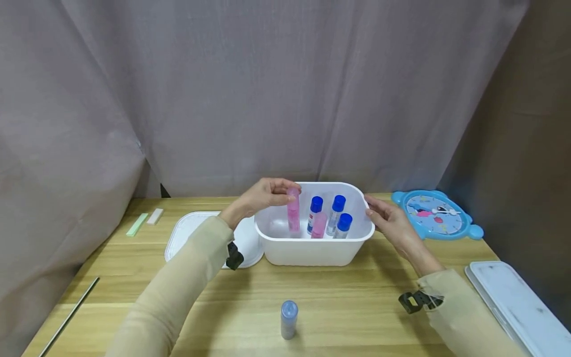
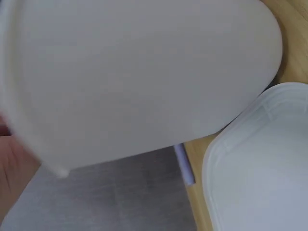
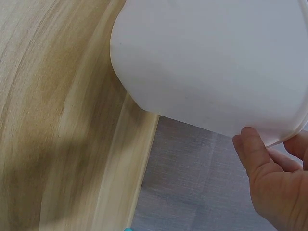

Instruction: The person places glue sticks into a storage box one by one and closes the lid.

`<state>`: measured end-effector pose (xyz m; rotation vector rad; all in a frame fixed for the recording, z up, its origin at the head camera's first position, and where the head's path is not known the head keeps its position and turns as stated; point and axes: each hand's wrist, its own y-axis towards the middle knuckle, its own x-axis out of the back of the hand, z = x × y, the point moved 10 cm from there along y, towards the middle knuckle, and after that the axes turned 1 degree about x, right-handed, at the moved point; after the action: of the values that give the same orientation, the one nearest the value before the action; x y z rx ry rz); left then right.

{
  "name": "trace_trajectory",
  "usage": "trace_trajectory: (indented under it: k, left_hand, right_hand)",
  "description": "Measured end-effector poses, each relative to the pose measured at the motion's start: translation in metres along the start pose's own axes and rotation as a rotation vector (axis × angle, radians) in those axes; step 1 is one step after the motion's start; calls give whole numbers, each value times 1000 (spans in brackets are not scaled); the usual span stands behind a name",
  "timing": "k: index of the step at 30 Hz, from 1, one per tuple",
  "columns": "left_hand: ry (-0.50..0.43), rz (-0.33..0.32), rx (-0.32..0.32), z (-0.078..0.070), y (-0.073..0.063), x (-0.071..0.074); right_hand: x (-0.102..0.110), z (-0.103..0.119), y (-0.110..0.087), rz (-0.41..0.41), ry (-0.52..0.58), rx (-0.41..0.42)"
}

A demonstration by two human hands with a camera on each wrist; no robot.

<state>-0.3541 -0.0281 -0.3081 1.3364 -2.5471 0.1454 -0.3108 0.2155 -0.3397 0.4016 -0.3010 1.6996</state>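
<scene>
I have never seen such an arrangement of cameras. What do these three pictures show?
There is no machine here, only a person. The wide picture comes from a camera on the head, the others from the left and right wrist cameras. The left hand holds a pink tube in a white container, with four more tubes. The right hand grips the rim. On the wooden table are a grey-blue tube, a white lid-like piece and a blue clock.

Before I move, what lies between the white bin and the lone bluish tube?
In the head view, only bare wood tabletop lies between the white bin and the bluish tube.
</scene>
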Motion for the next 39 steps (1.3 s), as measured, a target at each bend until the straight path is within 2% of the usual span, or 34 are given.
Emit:
trace_trajectory:
  k: [10,19,24,27,30,33,35,37,39]
  left_hand:
    - [46,-66,109,17,16,-10]
    - [128,-131,175,24,21,-11]
    - [139,-151,197,27,22,-9]
    - [146,-165,182,24,20,-7]
    - [174,-181,123,15,14,-2]
    - [169,-199,44,1,0,4]
    - [110,-192,-7,-8,-12,6]
    - [17,-133,-46,-17,-26,2]
    - [-61,-4,-75,-23,-42,-10]
  right_hand:
    - [3,4,-2,0,13,38]
    - [4,3,-2,8,10,19]
    - [4,3,-1,8,5,23]
    - [3,2,0,6,-7,23]
    - [2,1,0,5,-13,24]
    - [0,1,-1,11,-10,24]
    - [0,2,-1,14,-6,24]
    - [1,3,-1,14,-2,25]
    - [3,5,-1,10,-6,26]
